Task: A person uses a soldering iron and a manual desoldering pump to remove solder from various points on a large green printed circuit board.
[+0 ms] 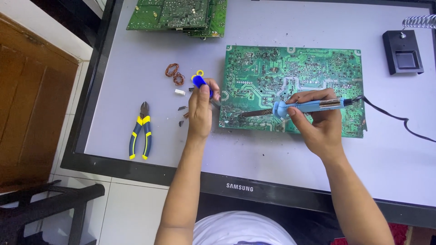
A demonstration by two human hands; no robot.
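Landmark: the large green circuit board (293, 86), lying solder side up on a flat screen panel (136, 59) used as a bench.
Right hand (318, 120): at the board's near edge, fingers closed around the blue handle of a soldering iron (295, 107); its dark tip rests on the board's near left area.
Left hand (200, 109): just off the board's left edge, fingers wrapped around a blue and yellow desoldering pump (201, 82), its nozzle end hidden behind the fingers.
Cord (395, 118): runs from the iron's rear across the board's right corner.
Cutters (141, 130): blue and yellow handled, well left of the board.
Small parts: a white component (180, 91) and copper wire coils (174, 74) left of the board.
Iron stand (403, 52): black, beyond the board's far right corner.
Spare boards (179, 16): stacked beyond the far left corner.
Risk: I judge that the hot tip, held too long, could lift a track; a snagged cord could drag the iron towards the left fingers.
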